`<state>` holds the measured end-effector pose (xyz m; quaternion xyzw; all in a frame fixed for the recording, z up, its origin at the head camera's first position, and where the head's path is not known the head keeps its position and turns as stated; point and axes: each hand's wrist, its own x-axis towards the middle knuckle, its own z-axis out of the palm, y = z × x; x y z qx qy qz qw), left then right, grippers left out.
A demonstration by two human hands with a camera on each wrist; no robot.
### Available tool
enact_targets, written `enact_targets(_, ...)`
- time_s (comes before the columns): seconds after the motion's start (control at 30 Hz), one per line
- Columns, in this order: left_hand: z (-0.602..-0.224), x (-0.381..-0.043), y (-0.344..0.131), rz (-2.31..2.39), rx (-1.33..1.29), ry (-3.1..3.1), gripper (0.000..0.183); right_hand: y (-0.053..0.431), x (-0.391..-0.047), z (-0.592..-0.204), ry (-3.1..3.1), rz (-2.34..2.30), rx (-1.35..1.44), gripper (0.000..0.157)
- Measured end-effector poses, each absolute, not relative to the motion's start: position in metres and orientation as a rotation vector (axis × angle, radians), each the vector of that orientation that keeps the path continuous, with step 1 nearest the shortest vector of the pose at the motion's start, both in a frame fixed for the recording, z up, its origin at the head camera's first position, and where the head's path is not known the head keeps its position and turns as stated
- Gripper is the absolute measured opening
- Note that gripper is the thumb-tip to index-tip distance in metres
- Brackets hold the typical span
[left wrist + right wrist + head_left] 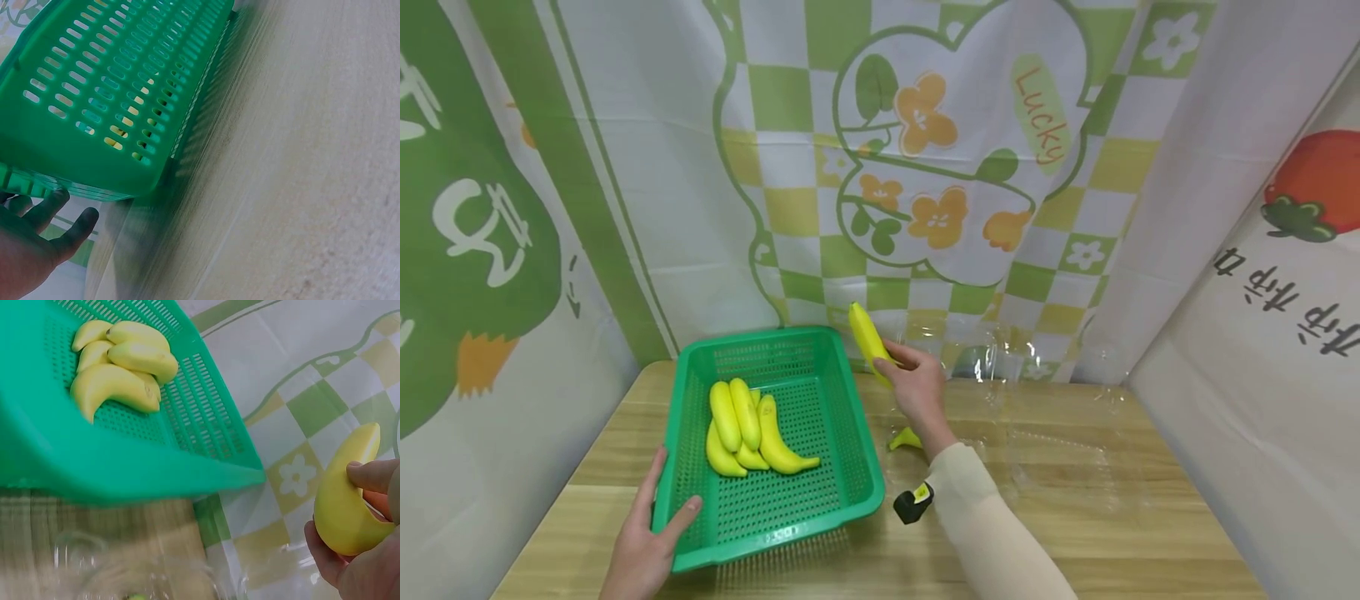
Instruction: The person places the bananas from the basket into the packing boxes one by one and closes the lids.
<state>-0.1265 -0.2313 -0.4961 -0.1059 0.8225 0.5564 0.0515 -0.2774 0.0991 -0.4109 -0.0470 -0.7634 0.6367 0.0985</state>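
My left hand (643, 542) holds the near left corner of a green plastic basket (775, 537), thumb over the rim and fingers along the outside. Several yellow bananas (786, 450) lie piled in the left part of the basket, some on top of others. To the right of the basket, my right hand (917, 387) grips a single banana (344, 500) above the table, its tip pointing up. Below that hand, another banana (906, 438) shows only its greenish end; the right wrist hides the rest. In the left wrist view the left fingers (78, 234) touch the basket's outer side.
Clear plastic packaging (1060, 454) stands on the wooden table (1172, 533) to the right, some of it up against the back curtain (790, 275). A small black device (913, 503) is at the right wrist. Printed cloth walls enclose the left, back and right sides.
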Motion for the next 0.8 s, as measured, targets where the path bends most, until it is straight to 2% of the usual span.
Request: enact_targets(0.8,-0.497,-0.127,-0.233,1.716,-0.334,2.471,0.099,0.163,-0.258,-0.427,-2.245,1.829,-0.275,0.035)
